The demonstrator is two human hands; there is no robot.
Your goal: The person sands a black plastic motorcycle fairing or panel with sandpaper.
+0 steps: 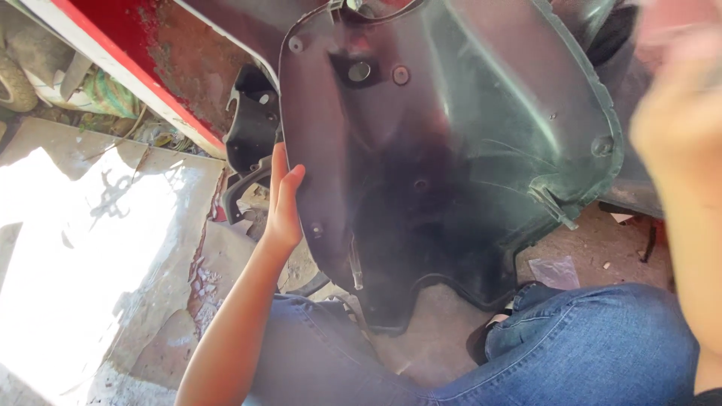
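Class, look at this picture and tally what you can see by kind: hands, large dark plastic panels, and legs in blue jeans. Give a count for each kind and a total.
Hands: 2, the left hand on the panel's edge and the right hand, blurred at the right.
Large dark plastic panel: 1.
Legs in blue jeans: 2, the left leg and the right leg.
Total: 5.

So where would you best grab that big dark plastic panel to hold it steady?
By its side edges, I'd judge. The panel is a broad curved shell, too wide for its face to be gripped, but its rim is thin. The left hand is already at the left rim from outside. A second grip could come from the right, above the clip tab.
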